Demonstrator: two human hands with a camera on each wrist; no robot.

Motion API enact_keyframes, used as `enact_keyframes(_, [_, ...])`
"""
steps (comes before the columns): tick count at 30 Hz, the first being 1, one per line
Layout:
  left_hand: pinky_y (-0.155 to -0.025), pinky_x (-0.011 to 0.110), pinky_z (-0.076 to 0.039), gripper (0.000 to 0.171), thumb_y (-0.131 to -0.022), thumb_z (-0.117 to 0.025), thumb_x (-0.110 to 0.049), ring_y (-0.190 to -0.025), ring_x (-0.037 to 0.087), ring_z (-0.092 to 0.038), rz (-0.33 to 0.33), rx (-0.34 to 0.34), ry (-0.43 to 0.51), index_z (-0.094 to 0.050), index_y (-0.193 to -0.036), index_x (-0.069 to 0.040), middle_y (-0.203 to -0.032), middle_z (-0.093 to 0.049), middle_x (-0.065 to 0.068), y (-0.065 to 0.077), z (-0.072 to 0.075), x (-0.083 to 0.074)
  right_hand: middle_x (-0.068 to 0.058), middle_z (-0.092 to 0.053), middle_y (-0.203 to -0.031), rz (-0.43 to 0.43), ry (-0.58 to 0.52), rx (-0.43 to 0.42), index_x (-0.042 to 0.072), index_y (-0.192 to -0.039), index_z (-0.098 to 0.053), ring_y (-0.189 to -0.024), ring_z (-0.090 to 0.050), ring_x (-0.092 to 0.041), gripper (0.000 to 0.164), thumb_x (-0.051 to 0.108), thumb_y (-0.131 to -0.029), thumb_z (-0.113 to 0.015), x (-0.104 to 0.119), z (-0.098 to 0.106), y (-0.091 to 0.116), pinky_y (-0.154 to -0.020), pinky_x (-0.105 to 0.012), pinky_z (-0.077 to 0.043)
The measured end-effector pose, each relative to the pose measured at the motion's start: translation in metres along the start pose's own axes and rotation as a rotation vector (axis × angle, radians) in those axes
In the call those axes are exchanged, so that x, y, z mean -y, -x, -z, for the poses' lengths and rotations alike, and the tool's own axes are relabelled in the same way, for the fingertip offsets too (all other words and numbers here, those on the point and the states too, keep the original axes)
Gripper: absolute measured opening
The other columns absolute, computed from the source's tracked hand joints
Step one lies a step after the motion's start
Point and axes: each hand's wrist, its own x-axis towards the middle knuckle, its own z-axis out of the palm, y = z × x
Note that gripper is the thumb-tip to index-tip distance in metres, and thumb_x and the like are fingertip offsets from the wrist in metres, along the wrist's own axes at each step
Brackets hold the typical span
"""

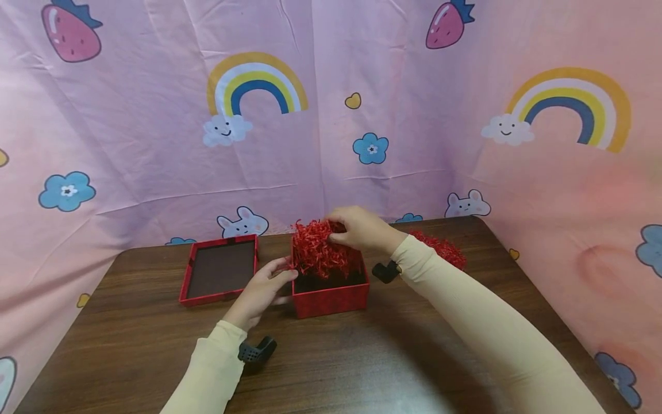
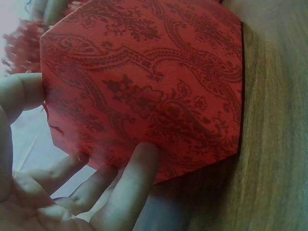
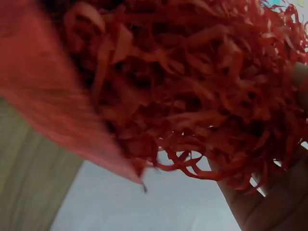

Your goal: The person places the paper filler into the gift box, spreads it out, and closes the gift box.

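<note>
A red patterned box [image 1: 331,302] stands lidless on the wooden table. My left hand [image 1: 261,290] is at its left wall: the thumb [image 2: 21,94] reaches over the rim, and the other fingers lie against the patterned outer side. My right hand [image 1: 362,230] grips a bundle of red shredded paper [image 1: 315,247] at the box's opening. Curly strips [image 3: 192,96] bulge past the rim in the right wrist view, with that hand's fingers around their far side. Dark interior shows below the bundle at the front of the box.
The red-edged lid [image 1: 222,270] lies inside up, left of the box. More red shredded paper [image 1: 442,250] is heaped to the right, partly behind my right forearm. A printed cloth [image 1: 331,115] hangs behind the table [image 1: 331,368] and along its right side.
</note>
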Motion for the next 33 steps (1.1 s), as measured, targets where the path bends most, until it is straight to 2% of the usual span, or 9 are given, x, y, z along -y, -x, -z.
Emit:
enact_keyframes(9, [-0.101,0.053,-0.054,0.071,-0.1,-0.068,-0.038,-0.146,0.036,-0.043,0.002,0.011,-0.001,-0.036,-0.159,-0.014,-0.16,-0.04,0.017,-0.001,0.001,0.001,-0.008,-0.07,-0.125,0.01,0.082,0.085,0.007,-0.129,-0.069,-0.115,-0.067,-0.023,0.035,0.021,-0.097,-0.074,-0.002,-0.022,0.005,-0.101,-0.04,-0.053])
enact_keyframes(15, [-0.101,0.053,-0.053,0.07,-0.101,-0.067,-0.04,-0.145,0.037,-0.043,0.001,0.009,-0.009,-0.037,-0.158,-0.015,-0.16,-0.042,0.018,0.0,0.001,0.001,-0.002,-0.07,-0.117,-0.002,0.069,0.135,0.013,-0.123,-0.07,-0.101,-0.066,-0.016,0.029,0.026,-0.097,-0.074,-0.005,-0.031,0.011,-0.09,-0.037,-0.056])
enact_keyframes(20, [-0.101,0.053,-0.054,0.068,-0.102,-0.066,-0.038,-0.144,0.036,-0.045,0.003,0.008,-0.008,-0.037,-0.159,-0.015,-0.16,-0.041,0.017,-0.001,0.001,0.001,-0.002,-0.07,-0.123,-0.01,-0.006,0.135,0.013,-0.128,-0.07,-0.11,-0.067,-0.017,0.039,0.032,-0.095,-0.076,-0.007,-0.027,0.015,-0.096,-0.038,-0.055])
enact_keyframes(25, [-0.101,0.053,-0.054,0.068,-0.103,-0.064,-0.035,-0.142,0.036,-0.047,0.005,0.005,-0.005,-0.034,-0.16,-0.013,-0.158,-0.042,0.018,0.0,0.001,0.001,-0.004,-0.069,-0.122,-0.008,-0.043,0.12,0.01,-0.129,-0.07,-0.109,-0.067,-0.021,0.042,0.032,-0.095,-0.076,-0.007,-0.022,0.012,-0.095,-0.038,-0.055])
enact_keyframes(29, [-0.101,0.053,-0.054,0.067,-0.103,-0.064,-0.034,-0.142,0.036,-0.048,0.011,-0.002,0.001,-0.035,-0.16,-0.013,-0.158,-0.043,0.018,0.001,0.001,0.0,-0.004,-0.069,-0.126,0.018,-0.012,0.124,0.01,-0.13,-0.069,-0.116,-0.065,-0.021,0.04,0.028,-0.096,-0.076,-0.005,-0.032,0.008,-0.101,-0.04,-0.053])
enact_keyframes(33, [-0.1,0.053,-0.055,0.067,-0.103,-0.064,-0.034,-0.14,0.036,-0.05,0.01,-0.008,-0.001,-0.036,-0.159,-0.014,-0.158,-0.042,0.018,0.0,0.0,0.0,-0.005,-0.065,-0.135,0.039,0.015,0.196,0.01,-0.137,-0.064,-0.126,-0.061,-0.019,0.044,0.026,-0.097,-0.074,0.0,-0.046,0.006,-0.108,-0.04,-0.05])
